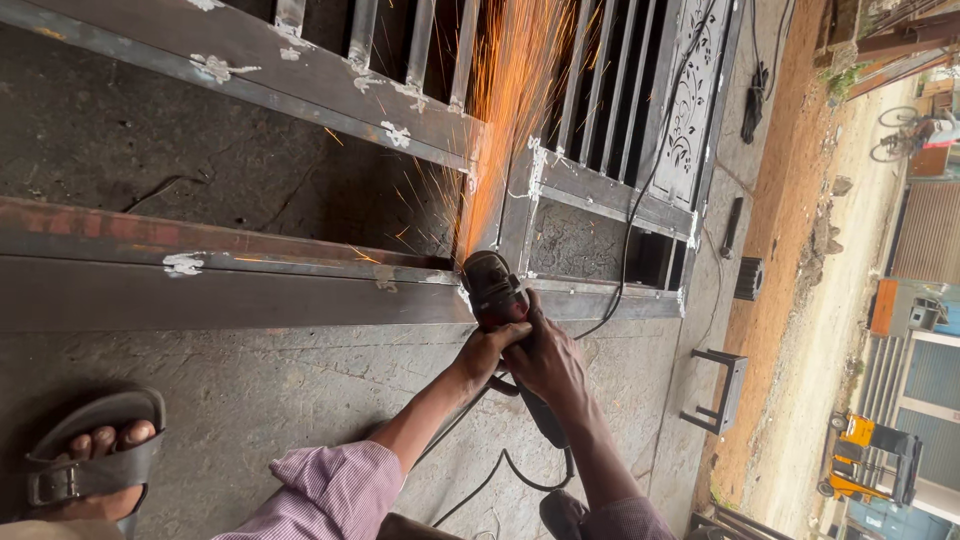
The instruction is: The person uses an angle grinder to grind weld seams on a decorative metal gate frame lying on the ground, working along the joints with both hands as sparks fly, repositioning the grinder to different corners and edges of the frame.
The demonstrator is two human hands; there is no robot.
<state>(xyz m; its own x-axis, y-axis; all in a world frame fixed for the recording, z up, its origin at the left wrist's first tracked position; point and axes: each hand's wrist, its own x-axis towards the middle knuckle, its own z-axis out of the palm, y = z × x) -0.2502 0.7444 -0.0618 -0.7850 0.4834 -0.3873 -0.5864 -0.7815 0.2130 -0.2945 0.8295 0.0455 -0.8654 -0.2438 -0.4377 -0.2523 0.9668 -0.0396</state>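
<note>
1. Two hands are clamped on one grinder [497, 290]: the left hand [487, 348] is wrapped around its head end, the right hand [548, 362] is closed on its body.
2. The grinder disc is pressed on the gate frame [240, 295] at a joint; sparks [510, 110] are thrown upward.
3. A black cord [500, 470] is trailed over the concrete floor [250, 400].
4. A sandalled foot [95, 465] is seen lower left.
</note>
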